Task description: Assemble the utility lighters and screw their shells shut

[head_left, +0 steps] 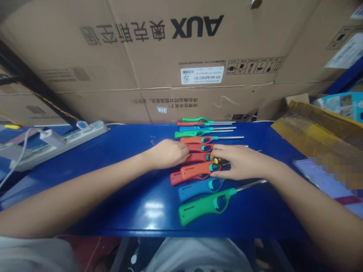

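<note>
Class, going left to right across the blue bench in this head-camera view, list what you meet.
white power strip → left hand → right hand → yellow-brown packaging

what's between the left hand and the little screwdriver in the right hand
A red lighter lies in the gap, running from the fingertips of the left hand to just short of the small screwdriver held in the right hand. Nothing else visible sits between them.
</note>
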Available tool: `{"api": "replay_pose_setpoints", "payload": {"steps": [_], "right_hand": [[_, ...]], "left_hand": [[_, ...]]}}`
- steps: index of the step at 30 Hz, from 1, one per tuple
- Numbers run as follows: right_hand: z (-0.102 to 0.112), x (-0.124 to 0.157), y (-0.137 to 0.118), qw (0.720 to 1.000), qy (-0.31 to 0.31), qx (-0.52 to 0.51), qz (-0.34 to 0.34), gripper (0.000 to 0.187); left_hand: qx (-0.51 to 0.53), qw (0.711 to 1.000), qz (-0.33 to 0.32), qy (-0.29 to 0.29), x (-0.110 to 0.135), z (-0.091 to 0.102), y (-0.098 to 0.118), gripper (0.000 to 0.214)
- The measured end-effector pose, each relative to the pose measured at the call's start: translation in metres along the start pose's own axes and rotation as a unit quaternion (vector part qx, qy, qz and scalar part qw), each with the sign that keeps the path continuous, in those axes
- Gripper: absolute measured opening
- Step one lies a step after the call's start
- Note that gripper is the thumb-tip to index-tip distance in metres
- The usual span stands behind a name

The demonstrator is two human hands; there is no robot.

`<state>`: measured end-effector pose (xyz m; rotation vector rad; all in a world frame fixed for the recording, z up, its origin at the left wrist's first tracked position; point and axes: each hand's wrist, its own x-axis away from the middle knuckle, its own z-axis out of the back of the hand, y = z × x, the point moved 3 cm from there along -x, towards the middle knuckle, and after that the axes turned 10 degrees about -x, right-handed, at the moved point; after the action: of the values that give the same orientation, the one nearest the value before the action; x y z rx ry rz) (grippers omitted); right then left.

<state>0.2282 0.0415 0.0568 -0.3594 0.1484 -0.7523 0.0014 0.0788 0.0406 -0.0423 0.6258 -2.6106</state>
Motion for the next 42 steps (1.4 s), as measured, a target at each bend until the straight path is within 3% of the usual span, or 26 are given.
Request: {"api": "replay_pose_setpoints", "payload": {"steps": [4, 7, 10, 14, 18, 25, 35, 42], "right_hand": [[0.000, 0.001, 0.000, 1.000, 0.007, -0.010, 0.007, 0.031], [0.000, 0.000, 0.000, 1.000, 0.006, 0.000, -0.006, 0.032], [0.001, 0.000, -0.001, 1.000, 0.005, 0.011, -0.013, 0.035], [0.001, 0.000, -0.001, 1.000, 0.000, 0.012, -0.013, 0.033], [-0.001, -0.001, 0.000, 1.000, -0.001, 0.008, -0.011, 0.034], [-0.002, -0.001, 0.001, 1.000, 0.002, 0.001, -0.005, 0.033], [-0.002, -0.002, 0.001, 1.000, 0.004, -0.011, -0.003, 0.033], [-0.004, -0.002, 0.003, 1.000, 0.005, -0.001, -0.003, 0.034]], "left_hand": [[0.027, 0.996, 0.081, -0.024, 0.001, 0.015, -0.014, 0.035], [0.064, 0.978, 0.195, -0.023, 0.013, 0.017, -0.047, 0.035], [0.107, 0.939, 0.323, -0.056, 0.038, -0.003, -0.087, 0.037], [0.131, 0.925, 0.346, -0.079, 0.071, -0.040, -0.113, 0.035], [0.164, 0.925, 0.337, -0.067, 0.087, -0.057, -0.110, 0.040], [0.216, 0.914, 0.342, 0.041, 0.093, -0.059, -0.093, 0.062], [0.373, 0.834, 0.383, 0.135, 0.074, -0.090, -0.110, 0.048], [0.483, 0.764, 0.400, 0.152, 0.066, -0.090, -0.099, 0.049]]}}
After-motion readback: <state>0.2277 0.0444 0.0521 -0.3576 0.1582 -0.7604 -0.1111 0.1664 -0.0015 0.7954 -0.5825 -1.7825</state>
